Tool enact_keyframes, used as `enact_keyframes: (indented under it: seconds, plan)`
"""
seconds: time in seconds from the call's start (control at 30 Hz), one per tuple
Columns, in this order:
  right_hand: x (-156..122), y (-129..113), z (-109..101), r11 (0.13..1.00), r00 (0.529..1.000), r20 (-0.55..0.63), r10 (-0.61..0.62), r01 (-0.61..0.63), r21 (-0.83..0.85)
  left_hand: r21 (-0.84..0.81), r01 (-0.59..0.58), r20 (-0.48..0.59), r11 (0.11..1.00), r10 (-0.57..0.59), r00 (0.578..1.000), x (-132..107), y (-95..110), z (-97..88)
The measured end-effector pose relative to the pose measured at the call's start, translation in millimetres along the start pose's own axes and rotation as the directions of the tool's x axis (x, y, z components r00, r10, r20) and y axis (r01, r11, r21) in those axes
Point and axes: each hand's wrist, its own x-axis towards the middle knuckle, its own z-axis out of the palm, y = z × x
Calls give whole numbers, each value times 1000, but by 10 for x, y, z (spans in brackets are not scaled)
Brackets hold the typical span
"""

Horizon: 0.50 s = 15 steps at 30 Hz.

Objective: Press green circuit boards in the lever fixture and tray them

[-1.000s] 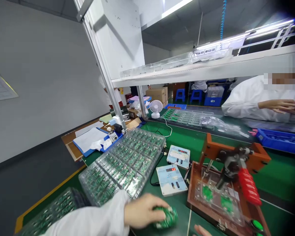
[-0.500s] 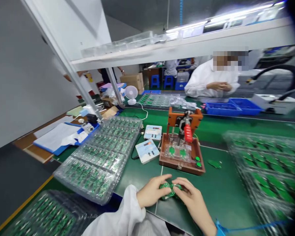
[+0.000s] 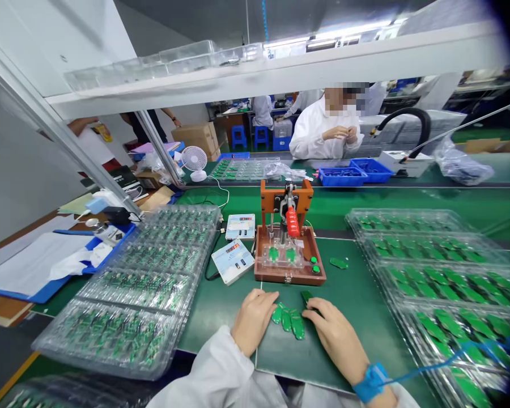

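Note:
Several green circuit boards (image 3: 286,319) lie fanned out in a row on the green work mat between my two hands. At the left end of the row, my left hand (image 3: 254,318) rests with its fingers stretched out, close against the first board. To the right of the row, my right hand (image 3: 332,333) pinches a single circuit board (image 3: 306,297), tilted on its edge between thumb and fingers. Just beyond stands a test fixture (image 3: 289,276) with a red-handled toggle clamp (image 3: 292,221); two green boards sit in its clear plate.
Stacked clear trays of boards stand left (image 3: 123,283) and right (image 3: 408,277). Two display boxes (image 3: 233,262) sit left of the fixture; a loose board (image 3: 339,263) lies to its right. A blue wrist strap cord (image 3: 425,368) trails rightward. A co-worker (image 3: 323,130) sits opposite.
The boards that both my hands held bunched together now lie spread on the mat. My hands have moved apart, the right one with a single board. My view has turned to the right.

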Motion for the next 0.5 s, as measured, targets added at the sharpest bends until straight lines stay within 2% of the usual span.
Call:
enact_keyframes:
  seconds: [0.17, 0.33, 0.43, 0.5]
  plan:
    - [-120, -37, 21, 983, 984, 142, 108, -127, 133, -121, 52, -25, 991, -56, 998, -50, 31, -47]
    - [-149, -54, -60, 957, 913, 368, 174, -245, 156, -211, 48, -36, 976, -57, 998, -74, 25, -102]
    - [-102, -61, -170, 956, 901, 404, 159, -242, 164, -241, 43, -36, 970, -53, 998, -81, 8, -101]
    - [-7, -75, -284, 960, 921, 364, 141, -216, 176, -269, 66, -40, 961, -79, 996, -84, -9, -96]
